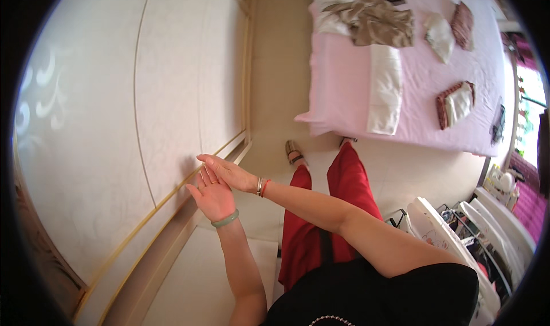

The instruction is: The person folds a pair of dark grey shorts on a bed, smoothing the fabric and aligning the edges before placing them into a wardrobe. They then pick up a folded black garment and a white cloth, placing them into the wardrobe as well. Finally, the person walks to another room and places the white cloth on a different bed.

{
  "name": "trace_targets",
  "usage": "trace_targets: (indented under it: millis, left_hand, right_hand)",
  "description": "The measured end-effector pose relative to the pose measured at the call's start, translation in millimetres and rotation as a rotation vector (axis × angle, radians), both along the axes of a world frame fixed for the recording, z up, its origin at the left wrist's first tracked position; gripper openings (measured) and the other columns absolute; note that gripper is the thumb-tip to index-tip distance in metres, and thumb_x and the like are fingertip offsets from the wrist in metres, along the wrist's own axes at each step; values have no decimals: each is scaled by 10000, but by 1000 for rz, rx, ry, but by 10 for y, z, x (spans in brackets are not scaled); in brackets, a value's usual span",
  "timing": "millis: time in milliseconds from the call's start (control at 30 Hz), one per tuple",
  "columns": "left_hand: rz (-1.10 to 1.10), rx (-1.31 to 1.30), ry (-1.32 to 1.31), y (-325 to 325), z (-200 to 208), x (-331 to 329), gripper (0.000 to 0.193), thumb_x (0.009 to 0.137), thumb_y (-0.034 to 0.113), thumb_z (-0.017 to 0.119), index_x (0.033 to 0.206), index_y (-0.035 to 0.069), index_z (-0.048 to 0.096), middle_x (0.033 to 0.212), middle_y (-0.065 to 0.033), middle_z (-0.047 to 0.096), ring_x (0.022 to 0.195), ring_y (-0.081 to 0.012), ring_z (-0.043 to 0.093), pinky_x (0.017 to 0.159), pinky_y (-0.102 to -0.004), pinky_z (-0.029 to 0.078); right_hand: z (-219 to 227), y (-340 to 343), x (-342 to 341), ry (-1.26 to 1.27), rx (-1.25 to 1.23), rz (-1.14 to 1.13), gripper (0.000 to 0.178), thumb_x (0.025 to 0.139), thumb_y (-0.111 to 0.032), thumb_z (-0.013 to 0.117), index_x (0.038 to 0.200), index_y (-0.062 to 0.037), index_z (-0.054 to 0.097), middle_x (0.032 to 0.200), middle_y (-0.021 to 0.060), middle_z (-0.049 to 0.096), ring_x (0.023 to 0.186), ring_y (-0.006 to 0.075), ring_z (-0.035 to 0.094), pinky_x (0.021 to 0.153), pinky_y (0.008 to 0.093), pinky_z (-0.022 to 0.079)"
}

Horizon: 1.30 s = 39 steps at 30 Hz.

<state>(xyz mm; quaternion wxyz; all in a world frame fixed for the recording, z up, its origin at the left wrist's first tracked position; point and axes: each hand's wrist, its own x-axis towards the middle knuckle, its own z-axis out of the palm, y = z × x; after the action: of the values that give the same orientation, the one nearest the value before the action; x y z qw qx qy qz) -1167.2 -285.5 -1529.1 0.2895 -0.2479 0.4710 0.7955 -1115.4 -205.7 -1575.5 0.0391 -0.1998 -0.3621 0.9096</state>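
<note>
My left hand (213,201), with a green bangle at its wrist, is turned palm up with its fingers stretched out. Across its fingers lies my right hand (232,174), flat and fingers extended, with bracelets (260,187) on the wrist. I see nothing held in either hand, though part of the left fingers is hidden under the right hand. Both are nearest to the gold-trimmed lower edge of a pale wardrobe door (172,91), in front of its panel. Whether the fingertips touch the door I cannot tell.
A bed (344,80) with a pink sheet stands ahead to the right. On it lie a crumpled brown cloth (372,17), a folded white cloth (385,91) and other folded pieces (456,105). White racks (452,240) with various items stand at my right. Tiled floor (281,91) runs between bed and wardrobe.
</note>
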Motion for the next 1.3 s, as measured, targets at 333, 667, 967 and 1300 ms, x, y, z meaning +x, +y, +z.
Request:
trace_targets:
  millis: [333, 667, 967, 1300]
  left_hand:
    - [-586, 326, -52, 2318, -510, 1437, 603, 1046, 494, 398, 1491, 92, 328, 1398, -52, 520, 1314, -212, 453, 1153, -385, 329]
    - [-901, 403, -355, 3814, -906, 2949, 732, 1033, 536, 384, 1565, 85, 163, 1508, -96, 390, 1378, -235, 392, 1167, -401, 318]
    - [-1150, 127, -129, 4355, -1816, 3263, 766, 1035, 562, 342, 1581, 71, 124, 1652, -111, 128, 1529, -245, 90, 1228, -422, 122]
    - [-1263, -53, 66, 4676, -2289, 3540, 787, 1038, 538, 379, 1584, 46, 99, 1665, -85, 78, 1535, -219, 38, 1223, -425, 17]
  right_hand:
    - [-192, 2000, 1701, -197, -31, -594, 642, 1067, -544, 232, 1516, -113, 390, 1450, 74, 467, 1345, 178, 400, 1142, 321, 283]
    - [-638, 3112, 3457, -10, -183, -1134, 791, 1023, -642, 198, 1564, -67, 243, 1628, 89, 232, 1466, 244, 243, 1198, 381, 188]
    - [-1374, 3446, 4523, -296, -215, -1269, 777, 1017, -648, 244, 1575, -108, 226, 1632, 102, 229, 1503, 269, 217, 1205, 439, 180]
    - [-2067, 3517, 4658, -497, -314, -1110, 757, 1035, -565, 355, 1495, 36, 346, 1541, 139, 394, 1436, 207, 352, 1191, 337, 229]
